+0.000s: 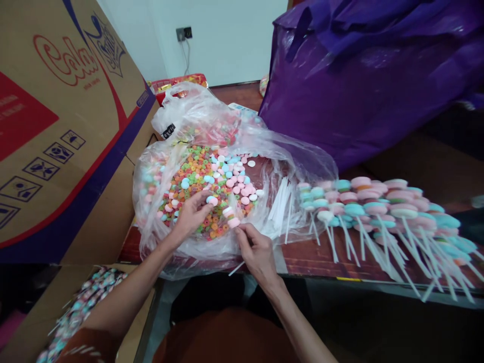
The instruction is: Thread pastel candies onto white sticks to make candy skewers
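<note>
An open clear plastic bag (159, 237) lies on the table, full of coloured ring candies and pink, blue and white disc candies (212, 176). My left hand (191, 214) reaches into the bag and pinches a pink disc candy (213, 200) at its fingertips. My right hand (255, 249) is closed on a white stick (236, 268) that carries a couple of pink and white candies (230, 216) at its upper end. Loose white sticks (282, 201) lie inside the bag on its right side.
A row of finished candy sticks (378, 206) lies on the brown table (310, 259) to the right. A big purple bag (363, 75) stands behind them. A printed cardboard box (56, 126) stands at left; an open carton (75, 307) with more candy sticks sits at lower left.
</note>
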`<state>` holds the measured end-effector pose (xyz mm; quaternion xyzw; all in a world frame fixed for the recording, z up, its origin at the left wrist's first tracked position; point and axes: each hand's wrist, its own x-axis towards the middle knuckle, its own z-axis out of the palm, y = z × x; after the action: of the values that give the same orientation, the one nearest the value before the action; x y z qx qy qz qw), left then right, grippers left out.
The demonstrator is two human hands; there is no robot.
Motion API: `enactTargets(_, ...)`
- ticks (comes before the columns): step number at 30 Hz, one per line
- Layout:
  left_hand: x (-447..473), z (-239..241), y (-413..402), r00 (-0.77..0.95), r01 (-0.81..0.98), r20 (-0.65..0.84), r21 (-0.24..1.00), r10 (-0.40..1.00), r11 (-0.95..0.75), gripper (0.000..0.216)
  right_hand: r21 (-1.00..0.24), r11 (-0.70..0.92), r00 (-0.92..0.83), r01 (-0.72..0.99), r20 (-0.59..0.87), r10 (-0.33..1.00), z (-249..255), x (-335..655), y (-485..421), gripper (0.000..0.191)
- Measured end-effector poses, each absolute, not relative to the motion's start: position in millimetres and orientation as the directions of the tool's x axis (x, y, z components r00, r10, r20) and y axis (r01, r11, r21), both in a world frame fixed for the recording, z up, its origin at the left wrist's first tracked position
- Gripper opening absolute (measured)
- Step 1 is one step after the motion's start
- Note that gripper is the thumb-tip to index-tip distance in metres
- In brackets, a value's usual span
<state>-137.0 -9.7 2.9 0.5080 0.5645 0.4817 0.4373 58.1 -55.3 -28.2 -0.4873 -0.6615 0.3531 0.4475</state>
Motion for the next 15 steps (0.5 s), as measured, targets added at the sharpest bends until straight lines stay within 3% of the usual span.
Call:
enactTargets(5, -135, 15, -12, -0.094, -0.085, -0.094, 0.993, 0.991, 0.086, 0.032, -0.899, 0.315, -0.168, 0.305, 0.275, 0.947, -25, 58, -56, 0.023)
enactTargets(15, -131, 11, -17, -0.116, -0.093, -0.150, 0.986, 0.982, 0.140, 0.045, -0.884, 0.339, -0.179, 0.321, 0.295, 0.939, -26, 56, -55, 0.022)
